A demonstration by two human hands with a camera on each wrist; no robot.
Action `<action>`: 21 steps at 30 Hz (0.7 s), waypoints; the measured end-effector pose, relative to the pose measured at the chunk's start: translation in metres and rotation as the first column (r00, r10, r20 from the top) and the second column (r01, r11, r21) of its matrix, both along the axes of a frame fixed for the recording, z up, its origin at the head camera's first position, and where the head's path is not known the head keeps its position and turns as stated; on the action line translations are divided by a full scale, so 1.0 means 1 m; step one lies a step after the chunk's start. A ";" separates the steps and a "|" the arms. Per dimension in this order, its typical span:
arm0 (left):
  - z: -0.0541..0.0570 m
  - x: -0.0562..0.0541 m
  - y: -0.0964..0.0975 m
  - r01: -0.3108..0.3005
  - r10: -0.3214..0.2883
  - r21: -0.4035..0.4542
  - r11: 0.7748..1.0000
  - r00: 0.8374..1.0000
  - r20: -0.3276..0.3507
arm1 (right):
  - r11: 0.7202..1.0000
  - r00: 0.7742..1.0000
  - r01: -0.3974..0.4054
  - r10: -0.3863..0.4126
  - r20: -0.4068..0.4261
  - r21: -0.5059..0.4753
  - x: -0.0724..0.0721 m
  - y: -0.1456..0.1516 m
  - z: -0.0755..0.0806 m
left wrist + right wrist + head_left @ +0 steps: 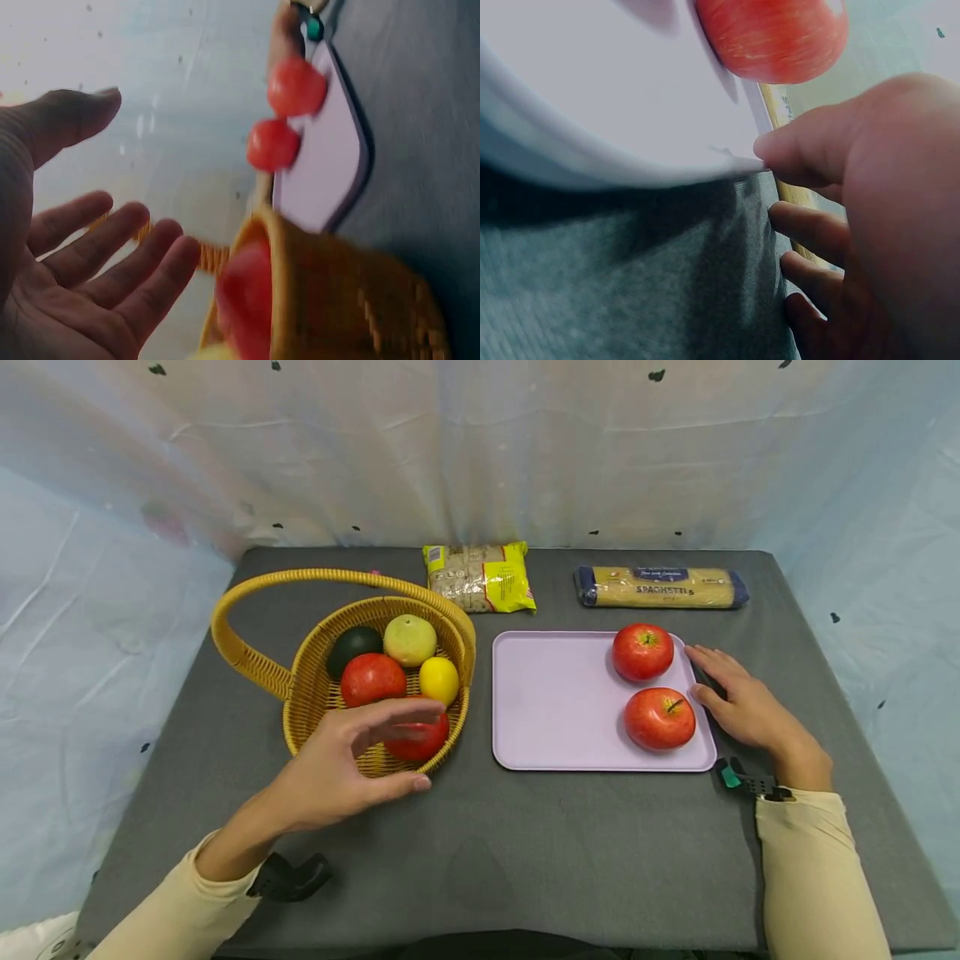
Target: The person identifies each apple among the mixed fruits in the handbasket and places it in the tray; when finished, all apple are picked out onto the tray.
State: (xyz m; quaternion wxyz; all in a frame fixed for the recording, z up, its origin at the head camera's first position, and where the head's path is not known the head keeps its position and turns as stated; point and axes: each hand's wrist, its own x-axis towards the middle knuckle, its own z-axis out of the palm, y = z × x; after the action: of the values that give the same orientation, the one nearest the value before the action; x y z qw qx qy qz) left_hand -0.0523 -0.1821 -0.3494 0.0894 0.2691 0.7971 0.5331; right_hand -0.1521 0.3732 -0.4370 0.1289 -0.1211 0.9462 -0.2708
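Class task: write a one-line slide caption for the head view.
Left hand open over a wicker basket of fruit; right hand at the edge of a lilac tray with two red apples.

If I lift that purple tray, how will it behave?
The tray seems stiff, judging by its straight edges. Its right end probably feels heavier, since two red apples sit there. Those round apples could roll if it tilts.

In the head view, left of centre, the left hand partly hides a red apple; a pink speck, upper left, is too small to identify. The left wrist view's bottom edge crops a blurred basket.
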 end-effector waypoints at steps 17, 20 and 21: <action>-0.027 -0.012 -0.055 -0.184 0.185 -0.088 0.979 0.983 -0.003 | 1.000 1.000 0.007 -0.007 0.005 -0.003 0.000 0.000 0.000; -0.031 -0.015 -0.051 -0.195 0.195 -0.161 0.968 0.981 -0.012 | 1.000 1.000 0.006 -0.006 0.003 -0.005 0.000 0.000 -0.001; -0.032 -0.016 -0.048 -0.198 0.198 -0.189 0.962 0.980 -0.019 | 1.000 1.000 0.006 -0.006 0.004 -0.005 0.000 0.001 -0.001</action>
State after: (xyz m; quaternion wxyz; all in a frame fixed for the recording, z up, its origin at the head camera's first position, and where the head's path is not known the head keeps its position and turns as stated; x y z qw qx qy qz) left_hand -0.0680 -0.2305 -0.3812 0.0609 0.1784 0.8671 0.4611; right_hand -0.1525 0.3738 -0.4378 0.1294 -0.1180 0.9456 -0.2740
